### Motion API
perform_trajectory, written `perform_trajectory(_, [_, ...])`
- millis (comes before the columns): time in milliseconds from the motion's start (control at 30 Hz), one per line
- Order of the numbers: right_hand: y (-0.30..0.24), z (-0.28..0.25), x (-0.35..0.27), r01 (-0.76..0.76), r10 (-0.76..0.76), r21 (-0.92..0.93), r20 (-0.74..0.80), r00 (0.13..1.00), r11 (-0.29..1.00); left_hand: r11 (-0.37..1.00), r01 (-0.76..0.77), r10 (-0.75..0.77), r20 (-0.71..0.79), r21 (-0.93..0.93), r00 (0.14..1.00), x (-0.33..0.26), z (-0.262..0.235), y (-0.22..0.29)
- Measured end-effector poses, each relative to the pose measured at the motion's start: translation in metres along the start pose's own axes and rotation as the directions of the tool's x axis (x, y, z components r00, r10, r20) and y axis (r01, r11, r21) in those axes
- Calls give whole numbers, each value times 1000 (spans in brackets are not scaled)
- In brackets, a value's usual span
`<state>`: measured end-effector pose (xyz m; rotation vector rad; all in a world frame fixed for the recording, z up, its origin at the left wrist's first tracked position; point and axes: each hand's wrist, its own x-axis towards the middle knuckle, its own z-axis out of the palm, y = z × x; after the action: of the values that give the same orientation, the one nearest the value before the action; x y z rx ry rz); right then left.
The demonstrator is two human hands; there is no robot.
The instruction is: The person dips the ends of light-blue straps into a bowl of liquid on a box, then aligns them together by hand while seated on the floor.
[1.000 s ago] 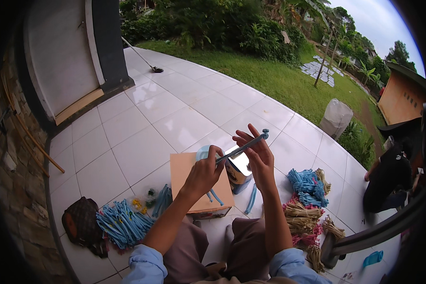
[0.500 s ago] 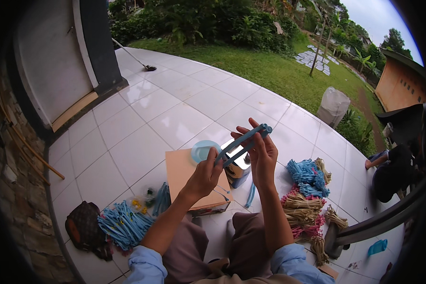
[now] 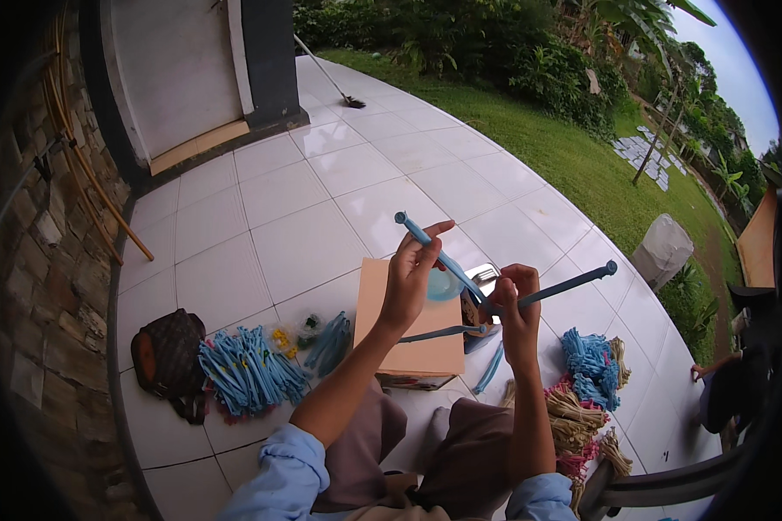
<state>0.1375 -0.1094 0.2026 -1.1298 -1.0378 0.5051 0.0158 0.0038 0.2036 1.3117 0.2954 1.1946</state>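
Note:
Both hands hold a blue cord strap [image 3: 573, 282] with knobbed ends, bent in a V above the box. My left hand [image 3: 411, 286] pinches its left length, with the forefinger stretched out along it. My right hand [image 3: 520, 313] closes on the strap near the bend, and the other length sticks out to the right. Below, a second blue strap [image 3: 434, 334] lies across the peach-topped box [image 3: 382, 300]. A pale blue dish [image 3: 443, 286] sits on the box, partly behind my left hand. Beside it stands a container with a shiny metal top [image 3: 485, 276], partly hidden by my right hand.
Left of the box lie a pile of blue straps [image 3: 250, 365], small bags of yellow and green pieces [image 3: 297, 336] and a brown bag [image 3: 167, 352]. Bundles of blue cords [image 3: 591, 369] and beige cords [image 3: 573, 417] lie at right. Another person [image 3: 728, 395] sits at far right.
The strap's two lengths lay side by side with ends together; now they are spread apart in a V. My left hand moved up, my right hand down. The view has turned left.

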Motion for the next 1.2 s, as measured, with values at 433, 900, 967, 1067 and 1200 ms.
perform_trajectory(433, [-14,-88,28,-226,236,-69,345,908,972,887,297,-369,156,352,916,7,-20,-2])
perform_trajectory(900, [212,-104,23,-506,497,-69,336,800,860,667,141,-423,216,732,880,-28,-84,-175])
perform_trajectory(967, [220,-103,29,-529,509,-53,368,778,847,609,84,-448,255,788,857,-21,-87,-175])
perform_trajectory(1067, [224,-101,35,-557,524,-39,397,753,830,594,32,-442,293,803,848,-16,-88,-175])
perform_trajectory(1200, [223,-101,40,-568,546,-76,410,731,819,516,-59,-487,349,855,801,-12,-90,-173])
